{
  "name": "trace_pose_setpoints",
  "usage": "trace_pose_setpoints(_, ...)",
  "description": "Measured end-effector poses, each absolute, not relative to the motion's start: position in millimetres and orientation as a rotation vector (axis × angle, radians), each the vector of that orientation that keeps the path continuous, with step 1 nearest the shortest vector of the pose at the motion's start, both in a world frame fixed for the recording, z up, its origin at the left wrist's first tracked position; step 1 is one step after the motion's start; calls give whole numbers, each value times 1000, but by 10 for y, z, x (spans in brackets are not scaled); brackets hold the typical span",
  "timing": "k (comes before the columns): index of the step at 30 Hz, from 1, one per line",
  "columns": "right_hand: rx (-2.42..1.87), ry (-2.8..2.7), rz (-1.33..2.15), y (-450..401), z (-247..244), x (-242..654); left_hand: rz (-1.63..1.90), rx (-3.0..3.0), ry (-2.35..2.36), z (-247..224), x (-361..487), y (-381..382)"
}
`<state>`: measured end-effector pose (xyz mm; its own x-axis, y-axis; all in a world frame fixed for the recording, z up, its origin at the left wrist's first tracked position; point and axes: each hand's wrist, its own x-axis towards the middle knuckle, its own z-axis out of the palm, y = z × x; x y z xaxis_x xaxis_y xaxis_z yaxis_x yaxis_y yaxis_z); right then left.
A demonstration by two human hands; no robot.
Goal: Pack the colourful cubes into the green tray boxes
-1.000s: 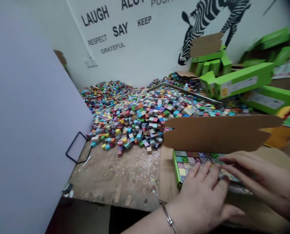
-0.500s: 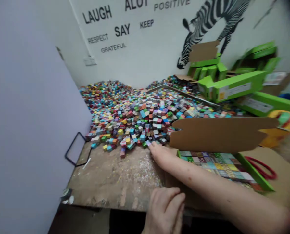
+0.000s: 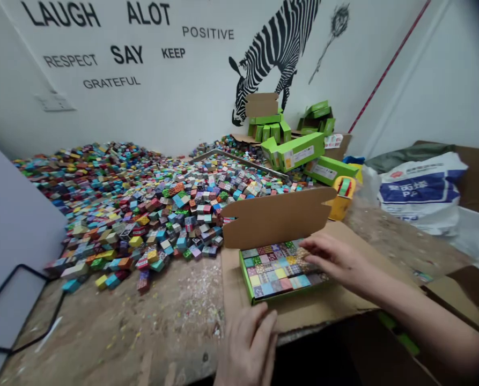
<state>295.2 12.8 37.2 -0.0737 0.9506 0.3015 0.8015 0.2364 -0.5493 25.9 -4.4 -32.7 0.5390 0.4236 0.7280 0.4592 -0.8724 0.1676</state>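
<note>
Right hand was palm-down over the right end of the open green box, fingers half curled, tips at the blocks inside. Couldn't tell whether thumb and fingers pinched a block or only pressed. Left hand was nearer the wearer, just off the box's front left corner, fingers loosely bent and close together, blurry; no object visible in it, underside hidden, contact with the box unclear.

The box lay directly under and left of the right fingertips, its patterned blocks in tight rows; the part beneath the hand was hidden. Its brown flap stood up just beyond those fingertips. Cardboard sheet lay under the box, between both hands.

Farther out: big loose block pile ahead and left of both hands, yellow tape dispenser just beyond the right hand, green cartons behind that, white bag off to the right.

Step in hand looked like placing or levelling blocks in the box. Judgement: next move called for light, flat fingertip pressure at the right end, with the left hand steadying the near corner so rows stayed square.
</note>
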Motion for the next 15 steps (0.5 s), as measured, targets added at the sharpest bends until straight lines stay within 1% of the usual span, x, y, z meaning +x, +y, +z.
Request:
trace_pose_setpoints(4,-1698,-1939,136,103,112,3410,-1119,-2692,-885,-257,440,18)
trace_pose_setpoints(8,-1675,-2000,51,119,57,3402,-1080,-2648,-962,-221,532,107)
trace_pose_setpoints(15,-1505,-2090,-29,207,2,3370,-1088,-2665,-885,-231,513,241)
